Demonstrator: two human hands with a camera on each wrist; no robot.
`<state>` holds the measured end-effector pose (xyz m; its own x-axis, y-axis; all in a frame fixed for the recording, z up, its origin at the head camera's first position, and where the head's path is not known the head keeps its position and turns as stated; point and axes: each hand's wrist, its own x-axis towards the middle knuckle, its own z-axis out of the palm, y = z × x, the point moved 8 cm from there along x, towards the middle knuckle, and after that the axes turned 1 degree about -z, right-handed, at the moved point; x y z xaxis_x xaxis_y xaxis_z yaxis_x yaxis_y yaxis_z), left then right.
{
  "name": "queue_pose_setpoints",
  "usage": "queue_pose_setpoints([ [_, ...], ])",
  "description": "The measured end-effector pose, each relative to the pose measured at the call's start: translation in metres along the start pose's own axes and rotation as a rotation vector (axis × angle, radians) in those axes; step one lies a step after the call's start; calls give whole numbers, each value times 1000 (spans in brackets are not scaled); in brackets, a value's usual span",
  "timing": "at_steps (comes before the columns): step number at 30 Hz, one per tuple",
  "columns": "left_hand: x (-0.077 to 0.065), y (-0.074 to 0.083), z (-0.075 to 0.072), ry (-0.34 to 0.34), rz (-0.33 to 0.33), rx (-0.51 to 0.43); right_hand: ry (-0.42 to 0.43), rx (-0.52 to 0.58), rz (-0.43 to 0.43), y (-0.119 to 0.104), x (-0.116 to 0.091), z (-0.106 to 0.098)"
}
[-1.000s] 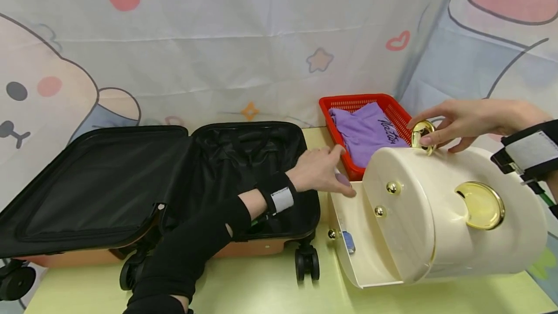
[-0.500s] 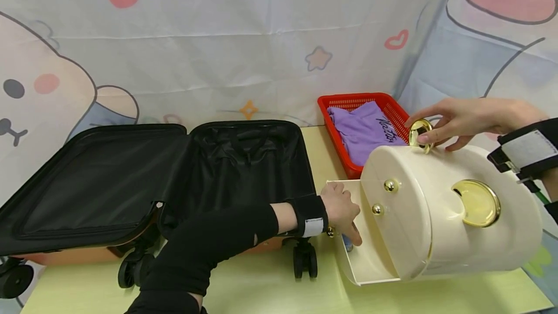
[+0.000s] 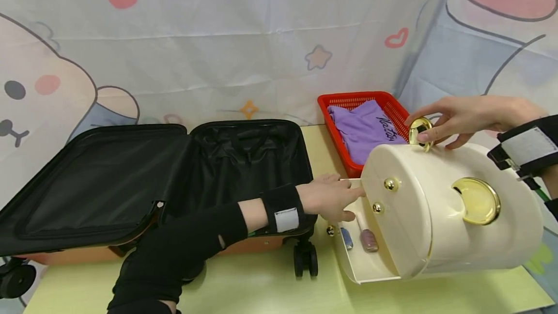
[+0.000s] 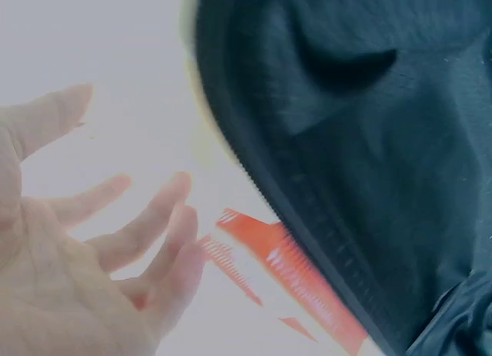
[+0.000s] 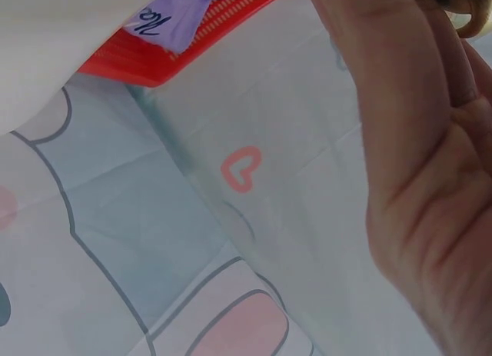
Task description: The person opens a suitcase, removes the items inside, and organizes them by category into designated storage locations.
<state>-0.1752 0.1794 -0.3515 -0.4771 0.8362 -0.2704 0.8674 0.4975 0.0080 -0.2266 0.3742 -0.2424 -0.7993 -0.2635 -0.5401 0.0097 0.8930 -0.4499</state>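
My left hand [image 3: 333,197] hovers over the back corner of the pulled-out drawer [image 3: 383,270], fingers spread and holding nothing. Its bare palm [image 4: 77,287] faces the left wrist view. In the drawer lie a purple nail polish bottle [image 3: 368,240] with a long white cap and a small blue item [image 3: 346,239] by the front panel. My right hand [image 3: 471,117] grips the gold ring handle [image 3: 420,132] on top of the cream storage box [image 3: 440,183]. In the right wrist view, the fingers [image 5: 407,79] partly hide that handle.
An open suitcase [image 3: 248,173] with black lining fills the left and middle; its caster wheel [image 3: 305,258] stands near the drawer. Behind the box, a red basket [image 3: 337,134] holds a folded purple cloth [image 3: 366,130] with lettering. A printed curtain [image 3: 218,52] hangs behind.
My left hand has lowered the nail polish bottle into the drawer, let it go, and drawn back up and left. The right hand keeps its grip on the handle.
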Motion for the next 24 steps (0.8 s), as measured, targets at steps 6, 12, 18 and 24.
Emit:
queue_pose_setpoints([
  [6,-43,16,14,-22,2,-181,9,-14,14,-1,0,0],
  [12,-55,30,34,-70,1,-221,23,-27,16,0,-2,-3],
  [18,-45,31,50,-167,65,-348,15,-3,5,1,1,-3],
  [24,-35,30,55,-136,83,-404,1,9,-17,2,3,-3],
])
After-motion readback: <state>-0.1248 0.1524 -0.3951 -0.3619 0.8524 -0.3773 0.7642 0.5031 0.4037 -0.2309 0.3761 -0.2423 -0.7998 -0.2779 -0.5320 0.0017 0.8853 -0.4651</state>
